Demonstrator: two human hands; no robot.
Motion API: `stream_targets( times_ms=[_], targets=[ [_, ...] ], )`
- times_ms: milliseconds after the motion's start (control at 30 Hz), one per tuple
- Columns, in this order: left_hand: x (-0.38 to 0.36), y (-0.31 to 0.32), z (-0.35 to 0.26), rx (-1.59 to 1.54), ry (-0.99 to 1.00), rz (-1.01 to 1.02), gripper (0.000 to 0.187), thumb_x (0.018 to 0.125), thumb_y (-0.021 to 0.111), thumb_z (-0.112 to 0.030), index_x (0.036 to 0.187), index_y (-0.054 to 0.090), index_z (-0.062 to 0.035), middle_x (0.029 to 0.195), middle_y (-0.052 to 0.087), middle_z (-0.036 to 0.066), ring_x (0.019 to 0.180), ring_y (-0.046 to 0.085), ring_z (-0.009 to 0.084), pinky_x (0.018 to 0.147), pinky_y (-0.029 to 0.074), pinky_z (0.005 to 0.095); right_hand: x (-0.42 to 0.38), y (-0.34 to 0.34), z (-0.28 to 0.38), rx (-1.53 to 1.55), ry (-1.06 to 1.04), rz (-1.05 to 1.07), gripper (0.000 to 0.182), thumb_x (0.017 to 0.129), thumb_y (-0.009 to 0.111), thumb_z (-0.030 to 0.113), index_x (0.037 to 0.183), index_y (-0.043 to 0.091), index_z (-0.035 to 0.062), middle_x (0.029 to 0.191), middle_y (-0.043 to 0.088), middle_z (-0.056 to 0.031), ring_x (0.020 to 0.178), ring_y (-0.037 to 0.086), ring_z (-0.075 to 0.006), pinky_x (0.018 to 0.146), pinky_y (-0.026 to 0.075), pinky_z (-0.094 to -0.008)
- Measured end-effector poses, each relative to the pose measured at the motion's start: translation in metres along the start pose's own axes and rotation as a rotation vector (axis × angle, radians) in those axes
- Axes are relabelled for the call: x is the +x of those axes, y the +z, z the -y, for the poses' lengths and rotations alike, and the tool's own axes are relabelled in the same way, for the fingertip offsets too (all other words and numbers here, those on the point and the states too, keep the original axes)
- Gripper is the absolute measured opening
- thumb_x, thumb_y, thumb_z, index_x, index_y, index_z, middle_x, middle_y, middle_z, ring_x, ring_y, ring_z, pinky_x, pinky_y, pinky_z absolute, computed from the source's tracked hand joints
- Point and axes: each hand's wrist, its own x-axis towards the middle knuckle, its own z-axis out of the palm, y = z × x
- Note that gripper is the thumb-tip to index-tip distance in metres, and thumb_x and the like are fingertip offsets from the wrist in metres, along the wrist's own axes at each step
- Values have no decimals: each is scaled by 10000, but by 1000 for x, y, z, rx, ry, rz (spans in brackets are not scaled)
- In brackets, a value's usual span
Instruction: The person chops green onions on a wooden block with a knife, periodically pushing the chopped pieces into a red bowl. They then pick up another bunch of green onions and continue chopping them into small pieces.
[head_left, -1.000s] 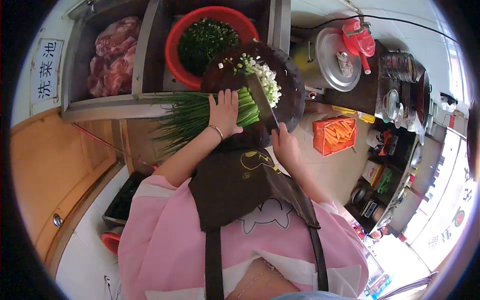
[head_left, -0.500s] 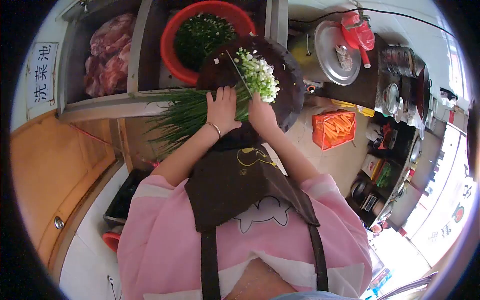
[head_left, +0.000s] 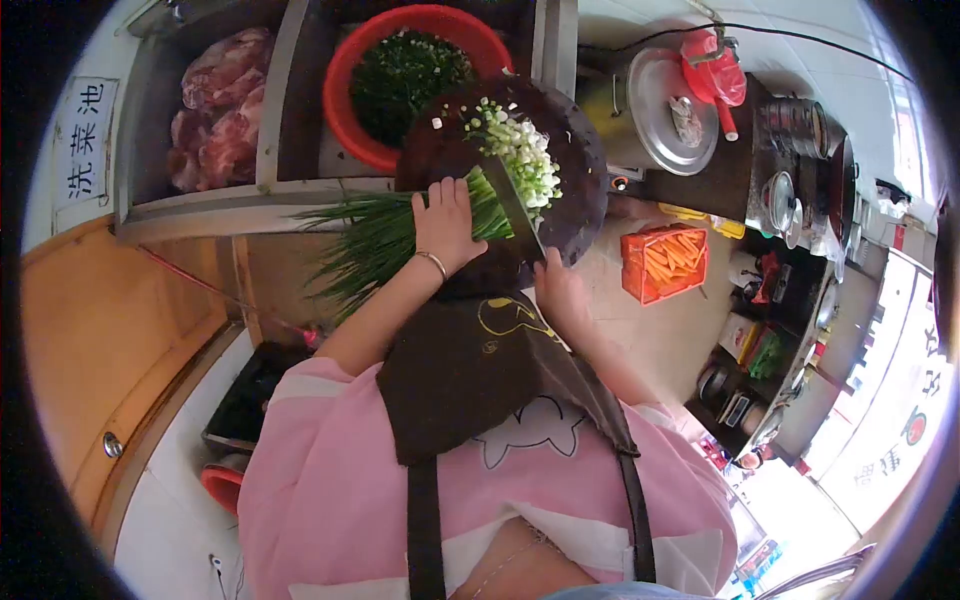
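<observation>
A bunch of scallions lies across the dark round chopping board, green ends hanging over the left side. My left hand is closed over the bunch near its cut end, pressing it against the board. My right hand grips the handle of a kitchen knife. The blade stands beside the cut end, between the bunch and a heap of chopped scallions. A few loose white pieces are scattered at the board's far side.
A red basin of chopped greens sits in the sink behind the board. Raw meat fills the left sink. To the right are a lidded pot and an orange crate of carrots on the floor.
My right hand has moved back towards my body and to the right with the knife. The blade now shows more of its flat side. My left hand stays on the bunch.
</observation>
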Motion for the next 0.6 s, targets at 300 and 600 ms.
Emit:
stream_targets(
  times_ms=[300, 600],
  targets=[
    [0, 8, 1, -12, 41, -142, 952, 513, 846, -424, 1257, 423, -8, 1184, 475, 114, 1116, 454, 267, 940, 357, 492, 89, 24, 35, 8, -72, -98, 188, 920, 485, 189, 988, 420, 26, 701, 615, -270, 671, 611, -464, 600, 487, -554],
    [18, 0, 1, 56, -20, -182, 965, 510, 839, -460, 1247, 423, 4, 1127, 468, 109, 1065, 462, 265, 924, 364, 485, 14, -29, 39, 71, -56, -107, 190, 929, 496, 158, 1008, 420, 3, 669, 590, -282, 664, 587, -475, 573, 447, -560]
  ],
)
